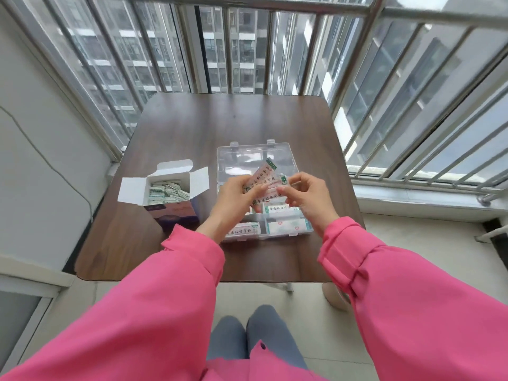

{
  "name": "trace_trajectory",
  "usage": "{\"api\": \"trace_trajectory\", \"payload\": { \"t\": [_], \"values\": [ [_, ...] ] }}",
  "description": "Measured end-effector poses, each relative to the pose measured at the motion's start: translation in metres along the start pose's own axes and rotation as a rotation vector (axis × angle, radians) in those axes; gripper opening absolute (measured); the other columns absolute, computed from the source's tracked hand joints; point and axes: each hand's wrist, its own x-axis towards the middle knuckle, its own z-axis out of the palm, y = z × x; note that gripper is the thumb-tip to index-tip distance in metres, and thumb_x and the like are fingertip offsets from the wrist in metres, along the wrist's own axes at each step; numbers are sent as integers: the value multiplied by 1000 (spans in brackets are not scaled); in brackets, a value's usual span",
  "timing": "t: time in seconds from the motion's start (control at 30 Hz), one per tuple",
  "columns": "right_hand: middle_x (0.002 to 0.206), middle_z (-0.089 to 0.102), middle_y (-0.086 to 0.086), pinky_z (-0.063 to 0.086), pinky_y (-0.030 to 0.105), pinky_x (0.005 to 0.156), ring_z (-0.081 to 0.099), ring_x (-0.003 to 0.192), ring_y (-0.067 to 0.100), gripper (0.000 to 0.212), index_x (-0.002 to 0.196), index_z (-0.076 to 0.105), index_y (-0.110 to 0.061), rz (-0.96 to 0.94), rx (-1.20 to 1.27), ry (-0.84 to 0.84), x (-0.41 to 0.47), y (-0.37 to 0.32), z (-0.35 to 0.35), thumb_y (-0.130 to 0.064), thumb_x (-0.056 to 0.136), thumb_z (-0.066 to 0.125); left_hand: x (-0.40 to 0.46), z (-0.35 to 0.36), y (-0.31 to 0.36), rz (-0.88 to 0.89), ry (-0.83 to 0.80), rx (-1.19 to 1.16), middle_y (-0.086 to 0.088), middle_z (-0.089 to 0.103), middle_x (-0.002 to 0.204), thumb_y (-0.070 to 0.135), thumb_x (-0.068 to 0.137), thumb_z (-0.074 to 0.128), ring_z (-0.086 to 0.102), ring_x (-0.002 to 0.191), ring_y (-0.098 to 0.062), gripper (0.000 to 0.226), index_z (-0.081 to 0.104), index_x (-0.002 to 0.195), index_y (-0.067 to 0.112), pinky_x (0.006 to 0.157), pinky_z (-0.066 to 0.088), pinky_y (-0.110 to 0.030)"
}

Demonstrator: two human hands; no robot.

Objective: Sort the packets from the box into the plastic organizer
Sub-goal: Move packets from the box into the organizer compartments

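An open cardboard box (176, 204) with its flaps spread stands on the left of the table, and several white-and-green packets (168, 193) lie inside it. A clear plastic organizer (305, 226) sits to its right with its lid (247, 156) folded back flat. Packets lie in its near compartments (286, 226). Above the organizer my left hand (233, 199) grips a fanned bunch of pink-and-white packets (264, 177). My right hand (308, 196) pinches the bunch's lower right edge with thumb and fingertips.
The dark wooden table (192, 127) stands against a metal balcony railing (275, 50) with glass behind it. A white wall with a cable (41, 155) runs along the left. My knees (247, 336) show below the table's near edge.
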Motion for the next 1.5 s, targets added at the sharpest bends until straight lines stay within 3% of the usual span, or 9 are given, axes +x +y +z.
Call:
{"api": "trace_trajectory", "payload": {
  "t": [0.17, 0.33, 0.53, 0.73, 0.9, 1.07, 1.23, 1.4, 1.5],
  "values": [
    [68, 61, 1, 40, 14, 45, 56, 48, -3, 20, 76, 52, -11, -81, -110, 51, -3, 8, -4, -15, 82, 71, -1, 4, -5, 68, -143, -112, 0, 65, 90, 7, 89, 61, 65, 49, -15, 18, 58, 105, 14, 50, 54, -23],
    [67, 63, 0, 37, 13, 43, 54, 46, -1, 17, 87, 56, -13, -184, -80, 63, -11, 15, -3, -4, 81, 69, -2, 5, -16, 128, -166, -64, -6, 65, 93, 9, 90, 61, 63, 46, -14, 20, 60, 110, 6, 50, 55, -27],
    [66, 62, 3, 42, 16, 45, 52, 42, 0, 18, 77, 57, -17, -222, -84, 147, -18, 23, -3, -4, 83, 68, -10, 7, -18, 143, -74, -84, -5, 61, 82, 15, 98, 48, 66, 50, -15, 9, 56, 94, 12, 44, 50, -23],
    [68, 59, 4, 45, 14, 47, 52, 52, 11, 9, 84, 58, -8, -196, -132, 180, -19, 24, -2, -2, 86, 64, -8, 7, -18, 189, -7, -26, -3, 60, 73, 8, 95, 51, 63, 44, -7, 11, 60, 100, 3, 44, 50, -21],
    [65, 60, 8, 45, 14, 45, 54, 41, 1, 14, 76, 58, -9, -155, -108, 182, -16, 25, -3, 0, 82, 68, -6, 4, -23, 190, 36, -55, -10, 66, 75, 6, 88, 63, 64, 48, -4, 7, 64, 94, 2, 52, 54, -17],
    [66, 62, 9, 46, 14, 47, 57, 46, 7, 15, 73, 60, -9, -133, -114, 179, -11, 26, -7, -1, 81, 69, -7, 2, -26, 197, 78, -180, -7, 64, 72, 3, 89, 60, 65, 48, -6, 4, 60, 86, 6, 50, 54, -17],
    [65, 61, 6, 44, 17, 49, 55, 52, 12, 17, 71, 58, -11, -99, -176, 254, 2, 29, -22, -3, 81, 69, 2, 3, -32, 195, 239, -129, -9, 67, 78, 7, 93, 54, 66, 48, -12, 9, 60, 86, 11, 50, 55, -23],
    [75, 68, 10, 49, 19, 60, 57, 53, 12, 10, 73, 65, -11, -60, -487, 287, 15, 38, -19, -11, 78, 73, 6, 4, -34, 204, 258, -22, -10, 70, 88, 13, 93, 57, 68, 54, -17, 7, 61, 95, 8, 58, 58, -33],
    [91, 69, 7, 49, 30, 76, 63, 83, 24, 9, 80, 68, -16, -53, -784, 239, 18, 39, -9, -22, 77, 74, 7, 5, -35, 200, 230, -8, -4, 68, 83, 14, 93, 58, 66, 48, -11, 3, 60, 92, 11, 53, 56, -25]
  ]
}}
